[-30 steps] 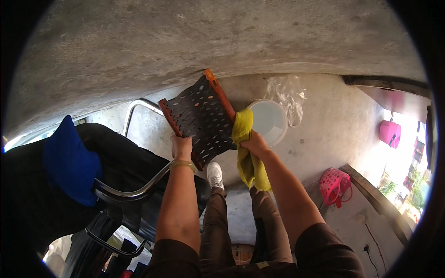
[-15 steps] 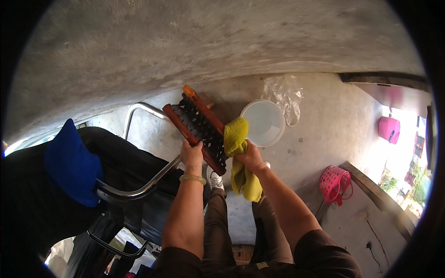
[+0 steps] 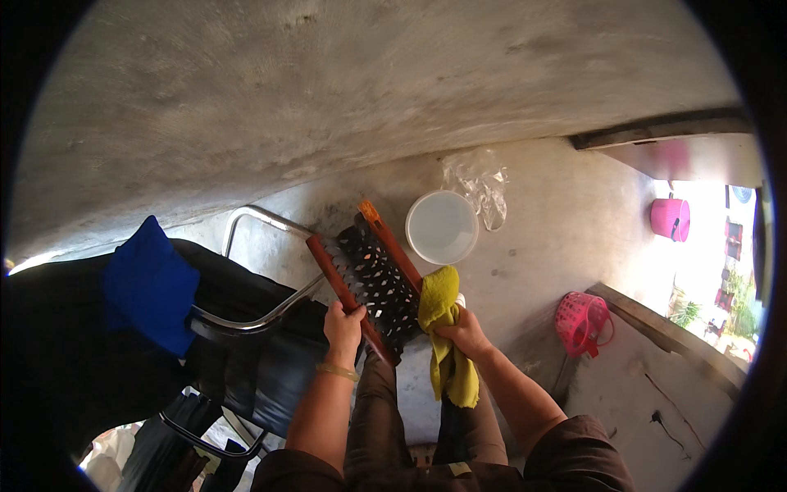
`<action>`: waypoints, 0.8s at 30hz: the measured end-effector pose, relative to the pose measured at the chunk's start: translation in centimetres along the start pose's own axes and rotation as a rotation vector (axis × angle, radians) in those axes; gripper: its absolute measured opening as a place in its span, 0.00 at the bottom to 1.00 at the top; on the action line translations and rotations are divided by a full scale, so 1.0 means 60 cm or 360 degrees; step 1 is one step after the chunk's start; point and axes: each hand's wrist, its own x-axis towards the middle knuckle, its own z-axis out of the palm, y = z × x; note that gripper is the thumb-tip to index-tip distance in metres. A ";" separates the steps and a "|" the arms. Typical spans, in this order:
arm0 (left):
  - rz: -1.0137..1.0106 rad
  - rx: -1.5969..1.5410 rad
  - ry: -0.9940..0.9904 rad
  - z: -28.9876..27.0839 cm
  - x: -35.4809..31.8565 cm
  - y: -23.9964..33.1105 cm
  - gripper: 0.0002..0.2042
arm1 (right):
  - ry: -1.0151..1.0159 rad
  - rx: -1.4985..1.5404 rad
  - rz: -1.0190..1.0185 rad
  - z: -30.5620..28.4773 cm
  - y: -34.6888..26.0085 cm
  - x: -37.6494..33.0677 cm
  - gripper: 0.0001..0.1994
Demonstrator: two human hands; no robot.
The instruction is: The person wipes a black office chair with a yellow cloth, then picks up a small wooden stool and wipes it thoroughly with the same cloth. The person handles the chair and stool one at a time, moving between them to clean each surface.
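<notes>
Frame (image 3: 373, 279), black-webbed, long axis slanting forward-left, is sitting between my left grip (image 3: 343, 328), pinching its left rail (image 3: 332, 271), and my right grip (image 3: 466, 334), bunching yellow cloth (image 3: 440, 299) against the right rail (image 3: 396, 249).

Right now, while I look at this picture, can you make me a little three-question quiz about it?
1. Which hand grips the yellow-green cloth?
2. True or false: the pink basket is on the picture's right side.
3. Fill in: the left hand grips one of two reddish-brown rails; the webbing between them is ____.

Key: 1. the right hand; 2. true; 3. black.
</notes>
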 end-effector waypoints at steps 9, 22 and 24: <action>-0.0099 -0.0187 -0.0217 -0.007 -0.111 -0.011 0.16 | 0.0147 0.0069 -0.0058 -0.009 0.050 -0.133 0.17; 0.0108 -0.0151 -0.0505 -0.052 -0.256 0.016 0.14 | 0.0361 0.0472 -0.0047 -0.032 0.078 -0.367 0.15; 0.0092 -0.0137 -0.0568 -0.046 -0.287 0.023 0.14 | 0.0404 0.0539 -0.0020 -0.048 0.102 -0.405 0.16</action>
